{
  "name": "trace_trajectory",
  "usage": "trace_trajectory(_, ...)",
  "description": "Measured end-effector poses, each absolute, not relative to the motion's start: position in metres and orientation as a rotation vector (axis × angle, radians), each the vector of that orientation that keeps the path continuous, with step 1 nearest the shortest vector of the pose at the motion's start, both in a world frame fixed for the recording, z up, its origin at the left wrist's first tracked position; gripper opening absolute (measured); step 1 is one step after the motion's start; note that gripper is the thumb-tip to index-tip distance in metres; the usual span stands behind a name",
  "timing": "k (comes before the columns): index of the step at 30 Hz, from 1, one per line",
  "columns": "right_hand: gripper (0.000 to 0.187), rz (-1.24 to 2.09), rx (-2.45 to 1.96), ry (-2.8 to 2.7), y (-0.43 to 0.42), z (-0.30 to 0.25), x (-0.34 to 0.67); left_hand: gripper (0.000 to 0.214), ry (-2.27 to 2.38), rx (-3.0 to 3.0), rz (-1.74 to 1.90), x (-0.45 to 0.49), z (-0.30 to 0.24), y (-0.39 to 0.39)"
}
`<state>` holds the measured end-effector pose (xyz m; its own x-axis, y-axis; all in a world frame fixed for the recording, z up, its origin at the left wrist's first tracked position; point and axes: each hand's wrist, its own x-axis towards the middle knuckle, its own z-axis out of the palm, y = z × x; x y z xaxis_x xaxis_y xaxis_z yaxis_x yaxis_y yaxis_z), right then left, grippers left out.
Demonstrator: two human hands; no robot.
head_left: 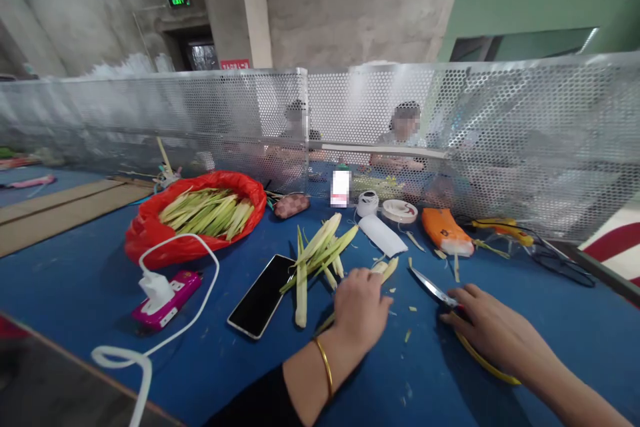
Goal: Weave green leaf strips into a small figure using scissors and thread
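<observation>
On the blue table, pale yellow-green leaf strips that look like corn husk [325, 250] lie in a loose heap. My left hand [361, 303] is just right of the heap, its fingers curled over a husk strip [386, 269] whose far end shows past the knuckles. To the right, my right hand [487, 323] is closed about the scissors [433, 288], near the pivot and yellow handle. The scissors' blades point away to the upper left, and part of the handle is hidden under the palm. Small husk scraps lie between the hands.
A red plastic bag [150, 250] full of husks stands at the left. Around are a black phone [260, 297], a magenta power strip [173, 300] with white cord, tape rolls [400, 211], an orange packet [443, 230] and a lit phone [341, 187]. A perforated metal screen [360, 100] closes the back.
</observation>
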<state>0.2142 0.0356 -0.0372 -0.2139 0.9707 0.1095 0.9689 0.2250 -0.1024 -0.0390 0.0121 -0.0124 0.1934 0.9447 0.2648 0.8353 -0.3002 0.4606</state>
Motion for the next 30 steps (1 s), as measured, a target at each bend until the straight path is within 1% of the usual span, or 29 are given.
trace_trajectory(3, 0.02, -0.067, -1.95, -2.325, 0.027, -0.045, 0.212, 0.016, 1.937, 2.374, 0.566, -0.053, -0.017, 0.027)
trace_trajectory(4, 0.02, -0.101, -1.976, -2.309, 0.027, -0.046, 0.212, 0.016, 1.966, 2.376, 0.55, -0.056, -0.018, 0.031)
trace_trajectory(8, 0.028, -0.21, -2.046, -2.23, 0.03, -0.047, 0.209, 0.026, 2.093, 2.381, 0.636, -0.069, -0.01, 0.044)
trace_trajectory(10, 0.028, -0.262, -2.027, -2.234, 0.029, -0.045, 0.209, 0.029, 2.175, 2.37, 0.664, -0.077, -0.004, 0.049)
trace_trajectory(14, 0.022, -0.396, -1.875, -2.218, 0.026, -0.036, 0.2, 0.031, 2.355, 2.277, 0.567, -0.092, 0.0, 0.06)
trace_trajectory(19, 0.021, -0.466, -1.493, -2.167, 0.034, -0.017, 0.162, 0.034, 2.369, 2.348, 0.559, -0.097, 0.013, 0.056)
trace_trajectory(21, 0.025, -0.493, -1.347, -2.102, 0.036, -0.011, 0.146, 0.034, 2.329, 2.429, 0.618, -0.093, 0.028, 0.048)
trace_trajectory(22, 0.03, -0.523, -1.285, -2.067, 0.036, -0.009, 0.141, 0.031, 2.281, 2.49, 0.657, -0.091, 0.038, 0.043)
trace_trajectory(24, 0.043, -0.595, -1.192, -2.029, 0.033, -0.005, 0.138, 0.026, 1.999, 2.712, 0.778, -0.086, 0.058, 0.032)
trace_trajectory(26, 0.047, -0.623, -1.14, -2.049, 0.029, -0.002, 0.143, 0.02, 1.64, 2.824, 0.826, -0.081, 0.075, 0.023)
trace_trajectory(28, 0.039, -0.548, -1.125, -2.11, 0.025, -0.003, 0.152, 0.018, 1.346, 2.852, 0.839, -0.077, 0.084, 0.019)
trace_trajectory(29, 0.032, -0.455, -1.137, -2.14, 0.023, -0.003, 0.157, 0.016, 1.276, 2.844, 0.903, -0.075, 0.085, 0.019)
trace_trajectory(30, 0.028, -0.328, -1.159, -2.157, 0.021, -0.004, 0.161, 0.013, 1.274, 2.814, 1.047, -0.073, 0.083, 0.02)
